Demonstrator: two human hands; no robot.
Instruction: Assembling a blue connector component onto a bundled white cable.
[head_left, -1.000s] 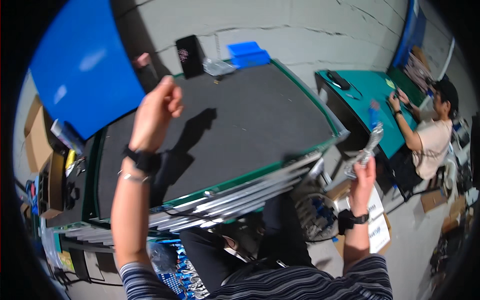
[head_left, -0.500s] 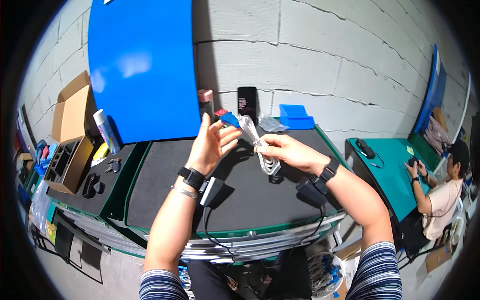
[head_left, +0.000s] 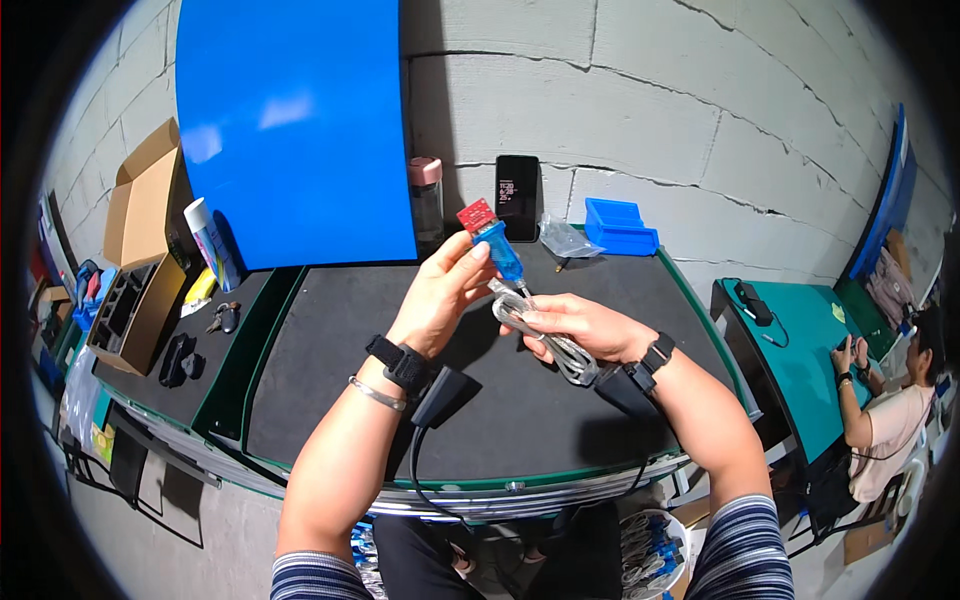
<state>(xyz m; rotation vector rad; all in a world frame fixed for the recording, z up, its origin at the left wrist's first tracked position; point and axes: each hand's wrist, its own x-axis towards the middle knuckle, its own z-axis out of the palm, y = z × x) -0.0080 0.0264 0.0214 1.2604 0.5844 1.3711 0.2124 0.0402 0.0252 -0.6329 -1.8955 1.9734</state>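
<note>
Above the dark mat, my left hand [head_left: 440, 288] pinches a translucent blue cable connector [head_left: 503, 252] between thumb and fingers. A small red circuit board [head_left: 476, 213] sits at the connector's far end, tilted up. From the connector's near end a grey-white cable runs into a folded bundle [head_left: 562, 352]. My right hand [head_left: 600, 326] is closed round that bundle, thumb on top. Its lower loops hang out under the right palm. Both wrists wear black straps with small dark devices wired to thin black cords.
At the mat's back stand a phone [head_left: 517, 198], a pink-lidded bottle [head_left: 426, 205], a clear bag [head_left: 568, 238] and a blue bin [head_left: 620, 228]. Left are a spray can [head_left: 211, 243] and cardboard box [head_left: 128, 315]. A bucket of cables [head_left: 655, 553] stands below; a co-worker [head_left: 893, 405] sits right.
My left hand, spread beside the connector before, has closed on it. The connector and red board have turned into plainer view, and the cable bundle has shifted right and slightly down.
</note>
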